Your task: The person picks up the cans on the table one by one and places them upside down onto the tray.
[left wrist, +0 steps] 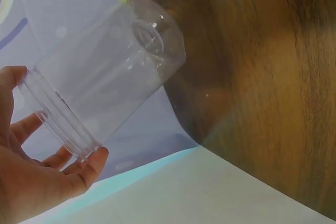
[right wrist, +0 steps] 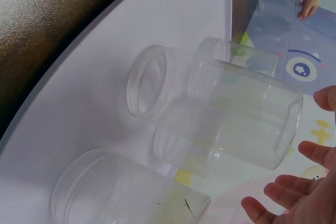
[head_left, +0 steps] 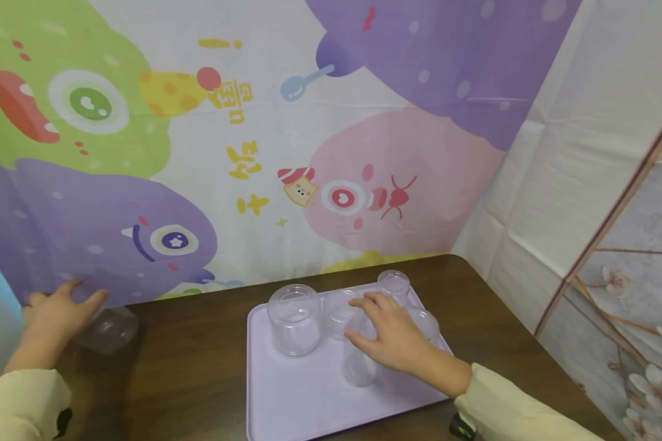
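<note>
At the left of the table my left hand grips a clear plastic jar round its threaded rim, thumb on one side and fingers on the other. In the left wrist view the jar looks empty and its base is by the wood; whether it touches is hard to tell. My right hand is over the tray with fingers spread, holding nothing. Closest to it is a clear jar partly hidden under the fingers. In the right wrist view, a gap shows between the fingertips and the nearest jar.
A lilac tray lies on the dark wooden table. It carries several clear jars, including a wide one on the left and a small one at the back. A cartoon-printed cloth hangs behind the table.
</note>
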Available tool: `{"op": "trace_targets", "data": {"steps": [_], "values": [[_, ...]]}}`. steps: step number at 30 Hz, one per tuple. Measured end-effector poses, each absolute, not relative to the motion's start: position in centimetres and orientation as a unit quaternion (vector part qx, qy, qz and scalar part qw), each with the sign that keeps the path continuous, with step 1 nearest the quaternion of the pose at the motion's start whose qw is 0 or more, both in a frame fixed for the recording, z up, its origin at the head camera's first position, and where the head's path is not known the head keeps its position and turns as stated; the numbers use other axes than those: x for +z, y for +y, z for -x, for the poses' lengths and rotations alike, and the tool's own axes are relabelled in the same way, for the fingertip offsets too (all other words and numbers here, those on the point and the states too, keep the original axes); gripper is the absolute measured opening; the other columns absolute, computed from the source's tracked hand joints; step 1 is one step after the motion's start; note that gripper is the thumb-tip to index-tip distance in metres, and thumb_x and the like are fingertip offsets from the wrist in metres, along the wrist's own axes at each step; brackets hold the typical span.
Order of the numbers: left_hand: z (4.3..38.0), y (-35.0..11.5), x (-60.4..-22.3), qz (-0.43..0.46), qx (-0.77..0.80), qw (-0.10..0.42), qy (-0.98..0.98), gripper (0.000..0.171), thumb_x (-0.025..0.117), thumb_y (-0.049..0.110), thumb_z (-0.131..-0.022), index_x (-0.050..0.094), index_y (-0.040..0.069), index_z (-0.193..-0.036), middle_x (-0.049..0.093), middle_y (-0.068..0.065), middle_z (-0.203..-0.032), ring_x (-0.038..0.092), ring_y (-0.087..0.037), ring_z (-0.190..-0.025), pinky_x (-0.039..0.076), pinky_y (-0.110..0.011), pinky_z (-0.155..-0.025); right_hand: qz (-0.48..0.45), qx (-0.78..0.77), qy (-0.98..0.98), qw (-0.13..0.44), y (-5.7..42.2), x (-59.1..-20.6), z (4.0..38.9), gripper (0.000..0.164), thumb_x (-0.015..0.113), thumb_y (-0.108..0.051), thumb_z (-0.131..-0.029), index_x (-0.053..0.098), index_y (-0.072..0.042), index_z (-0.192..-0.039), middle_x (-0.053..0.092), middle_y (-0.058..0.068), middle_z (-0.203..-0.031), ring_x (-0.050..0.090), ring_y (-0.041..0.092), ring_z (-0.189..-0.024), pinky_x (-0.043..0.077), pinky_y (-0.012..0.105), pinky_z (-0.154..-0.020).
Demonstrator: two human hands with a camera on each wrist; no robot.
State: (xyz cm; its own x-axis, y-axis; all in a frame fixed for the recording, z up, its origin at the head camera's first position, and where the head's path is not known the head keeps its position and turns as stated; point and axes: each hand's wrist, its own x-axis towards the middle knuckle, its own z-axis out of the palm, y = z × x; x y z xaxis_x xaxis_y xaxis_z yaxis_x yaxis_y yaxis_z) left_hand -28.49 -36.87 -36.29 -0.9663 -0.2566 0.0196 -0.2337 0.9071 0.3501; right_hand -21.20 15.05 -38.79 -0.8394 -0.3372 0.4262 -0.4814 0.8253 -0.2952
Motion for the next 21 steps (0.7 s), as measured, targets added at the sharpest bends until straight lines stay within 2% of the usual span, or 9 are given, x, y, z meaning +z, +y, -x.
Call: {"op": "trace_targets", "data": {"steps": [7, 12, 15, 21], "values": [[27.2, -37.0, -35.3, -0.122, -0.177, 0.057, -0.975, 0.078, 0.031, 0.058, -0.093, 0.025, -0.005, -0.139, 0.015, -0.057, -0.124, 0.019, -0.069, -0.113, 0.030, -0.070, -0.085, -0.204, 0.234, -0.934, 0.178, 15.4, -38.3, 21.2, 0.047, 0.069, -0.037, -0.081, 0.059, -0.013, -0.120, 0.058, 0.009, -0.119, 0.054, 0.028, -0.116, 0.045, 0.046, -0.095], [26.3, -36.9, -34.7, -0.120, -0.204, 0.071, -0.969, 0.076, 0.033, 0.056, -0.094, 0.027, -0.005, -0.138, 0.017, -0.054, -0.127, 0.016, -0.065, -0.118, 0.031, -0.070, -0.085, -0.182, 0.276, -0.929, 0.163, 15.6, -37.7, 20.9, 0.045, 0.067, -0.035, -0.083, 0.058, -0.011, -0.121, 0.058, 0.007, -0.122, 0.052, 0.026, -0.120, 0.043, 0.045, -0.100], [25.7, -36.9, -34.5, -0.127, -0.218, 0.075, -0.965, 0.079, 0.032, 0.057, -0.094, 0.025, -0.006, -0.140, 0.020, -0.051, -0.129, 0.018, -0.063, -0.118, 0.032, -0.068, -0.083, -0.162, 0.306, -0.927, 0.143, 15.6, -37.4, 20.6, 0.045, 0.066, -0.035, -0.084, 0.057, -0.012, -0.122, 0.057, 0.006, -0.125, 0.050, 0.025, -0.123, 0.042, 0.045, -0.101], [24.3, -37.3, -34.4, -0.116, -0.240, 0.090, -0.959, 0.077, 0.032, 0.055, -0.095, 0.022, -0.006, -0.142, 0.027, -0.048, -0.128, 0.022, -0.060, -0.114, 0.033, -0.064, -0.079, -0.118, 0.354, -0.922, 0.100, 15.7, -36.7, 20.5, 0.042, 0.065, -0.035, -0.086, 0.057, -0.016, -0.123, 0.058, 0.004, -0.125, 0.056, 0.025, -0.114, 0.046, 0.047, -0.093]]}}
